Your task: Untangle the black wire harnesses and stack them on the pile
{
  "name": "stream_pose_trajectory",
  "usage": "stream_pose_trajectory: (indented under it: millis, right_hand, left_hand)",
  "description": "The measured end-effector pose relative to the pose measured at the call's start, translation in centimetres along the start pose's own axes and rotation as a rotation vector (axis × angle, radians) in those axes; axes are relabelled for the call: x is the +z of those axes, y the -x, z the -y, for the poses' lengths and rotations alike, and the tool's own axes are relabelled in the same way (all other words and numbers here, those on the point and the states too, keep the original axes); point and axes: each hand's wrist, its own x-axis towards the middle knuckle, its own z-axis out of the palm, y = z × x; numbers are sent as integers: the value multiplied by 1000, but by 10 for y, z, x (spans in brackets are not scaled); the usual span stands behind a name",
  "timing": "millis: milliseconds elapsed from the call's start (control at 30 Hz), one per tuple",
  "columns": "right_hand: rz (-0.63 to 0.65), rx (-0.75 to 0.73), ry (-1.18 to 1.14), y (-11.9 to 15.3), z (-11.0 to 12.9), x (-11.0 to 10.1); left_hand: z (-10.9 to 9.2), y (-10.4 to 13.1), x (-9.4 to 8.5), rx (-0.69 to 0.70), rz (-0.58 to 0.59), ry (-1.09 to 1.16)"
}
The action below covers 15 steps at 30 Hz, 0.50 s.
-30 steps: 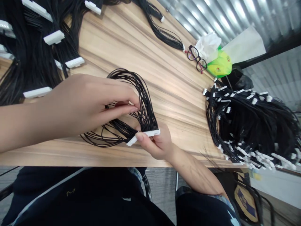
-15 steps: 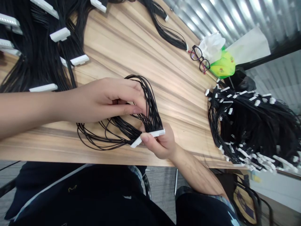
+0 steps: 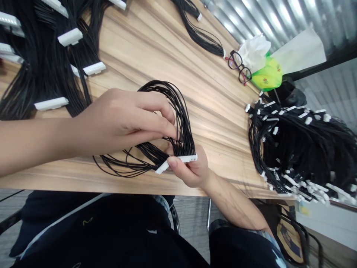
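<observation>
Along the back of the room, upright or slanted, runs a corrugated metal wall (image 3: pixel 295 15), seen beyond a wood-grain table (image 3: pixel 134 56). On its right side lies a broad heap of black cables (image 3: pixel 301 145) with white ends; to the left spreads another pile of dark wiring (image 3: pixel 44 74). Across the front, the left hand (image 3: pixel 131 119) reaches in nearly level from the left, back upward, fingers bent into the wires; whether its fingertips pinch any, I cannot tell. The right hand (image 3: pixel 192 167) comes up from the lower right, forearm slanting, its thumb pressed against the fingers behind and clamped on the white connectors (image 3: pixel 188 159). These end a looped wire bundle (image 3: pixel 185 119), held near the table's front edge, its loop arching above the grip and trailing left. Smaller things sit toward the back: a green packet (image 3: pixel 267 76), crumpled white tissue (image 3: pixel 254 52) and dark-framed glasses (image 3: pixel 234 60).
</observation>
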Motion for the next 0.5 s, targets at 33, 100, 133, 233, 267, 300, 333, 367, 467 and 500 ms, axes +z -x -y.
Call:
stream_pose_trajectory:
  millis: [33, 100, 133, 233, 267, 300, 333, 367, 467, 500]
  right_hand:
    - [-37, -15, -31, 0, 0, 0]
    - [-66, -37, -60, 0, 0, 0]
    - [-61, -39, -59, 0, 0, -1]
    - [-45, -23, -25, 1, 0, -1]
    - [-43, -17, -12, 1, 0, -1]
    - [-51, -16, -7, 1, 0, -1]
    - [-68, -17, -15, 1, 0, -1]
    - [-99, -20, -29, 1, 0, 0]
    - [-251, 7, -63, 2, -1, 2]
    - [-310, 25, -68, 3, -2, 3]
  left_hand:
    - [-1, 0, -1, 12, -3, -10]
    - [-3, 0, -2, 23, 4, -23]
    - [-4, 0, -2, 19, 12, -26]
    - [-5, 0, -2, -9, 33, -24]
    - [-5, 0, -3, -11, 38, -25]
    - [-4, 1, -3, -7, 43, -31]
    - [-4, 1, -4, 3, 52, -44]
    - [-5, 1, -5, 9, 52, -68]
    - [-9, 1, -8, -16, -33, -191]
    - [-11, 1, -9, -35, -78, -202]
